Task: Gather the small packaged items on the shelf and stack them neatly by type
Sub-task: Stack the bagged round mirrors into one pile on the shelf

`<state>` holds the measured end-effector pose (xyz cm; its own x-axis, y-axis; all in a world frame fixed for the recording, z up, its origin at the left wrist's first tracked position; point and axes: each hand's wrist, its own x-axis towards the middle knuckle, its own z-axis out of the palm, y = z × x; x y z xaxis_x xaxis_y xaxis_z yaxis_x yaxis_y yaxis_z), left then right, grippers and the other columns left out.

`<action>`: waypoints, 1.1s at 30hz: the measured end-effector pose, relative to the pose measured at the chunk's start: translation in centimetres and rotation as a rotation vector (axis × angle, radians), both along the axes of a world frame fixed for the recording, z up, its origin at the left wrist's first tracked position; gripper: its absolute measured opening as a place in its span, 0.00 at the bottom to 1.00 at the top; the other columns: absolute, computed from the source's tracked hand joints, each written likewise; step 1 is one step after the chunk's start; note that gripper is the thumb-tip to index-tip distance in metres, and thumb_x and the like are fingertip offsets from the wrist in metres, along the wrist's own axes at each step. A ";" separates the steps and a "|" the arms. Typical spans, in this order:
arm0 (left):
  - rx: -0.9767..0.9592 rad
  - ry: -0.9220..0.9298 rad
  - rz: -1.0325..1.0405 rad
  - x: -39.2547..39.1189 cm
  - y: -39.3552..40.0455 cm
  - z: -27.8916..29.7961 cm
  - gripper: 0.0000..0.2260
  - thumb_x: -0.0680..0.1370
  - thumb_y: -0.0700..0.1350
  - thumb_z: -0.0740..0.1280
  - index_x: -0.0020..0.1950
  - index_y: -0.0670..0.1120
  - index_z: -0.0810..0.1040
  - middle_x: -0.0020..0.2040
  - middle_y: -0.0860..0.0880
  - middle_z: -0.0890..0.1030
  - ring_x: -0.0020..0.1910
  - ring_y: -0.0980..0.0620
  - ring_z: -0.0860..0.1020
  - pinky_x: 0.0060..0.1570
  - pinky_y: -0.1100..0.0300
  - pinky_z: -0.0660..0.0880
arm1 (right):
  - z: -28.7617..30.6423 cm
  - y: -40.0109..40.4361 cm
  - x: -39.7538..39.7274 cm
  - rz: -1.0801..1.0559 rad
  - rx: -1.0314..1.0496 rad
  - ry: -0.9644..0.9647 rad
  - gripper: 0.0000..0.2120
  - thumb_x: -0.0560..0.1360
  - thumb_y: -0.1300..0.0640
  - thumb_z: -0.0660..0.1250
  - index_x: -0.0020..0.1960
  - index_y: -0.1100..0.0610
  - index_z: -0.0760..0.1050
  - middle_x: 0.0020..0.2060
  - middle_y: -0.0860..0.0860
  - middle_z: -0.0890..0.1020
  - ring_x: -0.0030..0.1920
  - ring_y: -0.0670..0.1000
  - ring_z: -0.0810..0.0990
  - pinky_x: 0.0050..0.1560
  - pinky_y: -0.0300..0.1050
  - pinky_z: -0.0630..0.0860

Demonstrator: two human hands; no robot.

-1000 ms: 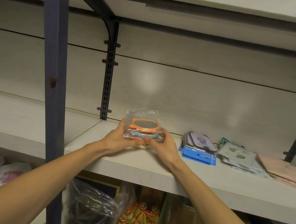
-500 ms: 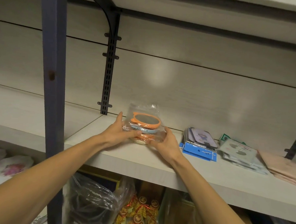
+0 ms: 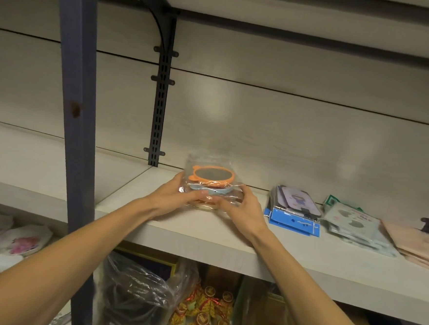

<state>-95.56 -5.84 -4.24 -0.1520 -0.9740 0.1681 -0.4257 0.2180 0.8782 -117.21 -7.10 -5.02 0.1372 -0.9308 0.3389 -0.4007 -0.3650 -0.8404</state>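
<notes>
A small stack of bagged mirrors [image 3: 210, 187] is gripped from both sides on the pale shelf [image 3: 203, 240]. The left hand [image 3: 178, 198] is curled against the left edge of the stack, thumb laid across the near side, while the right hand [image 3: 243, 210] is wrapped round the right edge, fingers bent over the clear wrapping. The stack is seen resting on the shelf board, near the back panel and just right of the black slotted bracket [image 3: 160, 102]; an orange-framed mirror with small ears lies on top, a light blue one beneath it, and further pieces below are blurred by plastic.

To the right, apart from the stack, a pile of blue-backed card packets [image 3: 295, 211] is laid flat, followed by a pile of pale green packets [image 3: 354, 223] and, at the far right, pink flat packs [image 3: 421, 245]. A dark blue upright post [image 3: 73, 117] is seen at the left. Below the shelf, a clear bag of dark items [image 3: 138, 294], gold and red wrapped goods [image 3: 205, 316] and flowered plates [image 3: 22, 240] are stored.
</notes>
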 end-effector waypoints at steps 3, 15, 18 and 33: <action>-0.029 -0.089 0.045 0.3 0.2 0.1 0.42 0.69 0.73 0.69 0.77 0.55 0.64 0.71 0.55 0.75 0.67 0.53 0.74 0.68 0.52 0.72 | 0.0 0.1 0.0 -0.009 -0.015 -0.004 0.34 0.72 0.48 0.77 0.73 0.52 0.68 0.62 0.44 0.79 0.57 0.42 0.79 0.45 0.27 0.72; 0.042 -0.006 0.053 -0.2 -0.5 0.1 0.59 0.68 0.61 0.78 0.83 0.48 0.39 0.80 0.53 0.60 0.79 0.48 0.61 0.71 0.56 0.61 | 0.1 0.4 0.0 0.018 0.006 0.038 0.39 0.71 0.51 0.78 0.74 0.45 0.59 0.55 0.40 0.77 0.54 0.41 0.77 0.43 0.25 0.72; 0.023 0.034 0.096 0.2 -0.6 -0.1 0.55 0.71 0.49 0.79 0.84 0.49 0.41 0.83 0.50 0.55 0.80 0.47 0.59 0.71 0.55 0.62 | 0.2 0.2 0.1 0.000 0.005 0.048 0.43 0.74 0.49 0.75 0.80 0.54 0.53 0.68 0.50 0.77 0.66 0.51 0.76 0.57 0.35 0.69; -0.043 0.244 0.101 1.1 -1.5 -0.5 0.50 0.69 0.45 0.81 0.83 0.49 0.54 0.76 0.47 0.71 0.70 0.52 0.72 0.55 0.67 0.72 | 0.1 0.0 0.6 0.065 -0.004 0.002 0.27 0.76 0.49 0.73 0.72 0.46 0.68 0.59 0.40 0.77 0.60 0.43 0.77 0.53 0.31 0.74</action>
<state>-94.44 -7.30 -4.77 -0.0046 -0.9733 0.2294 -0.2237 0.2246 0.9484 -116.60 -7.12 -4.89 0.1985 -0.9186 0.3418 -0.3779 -0.3935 -0.8381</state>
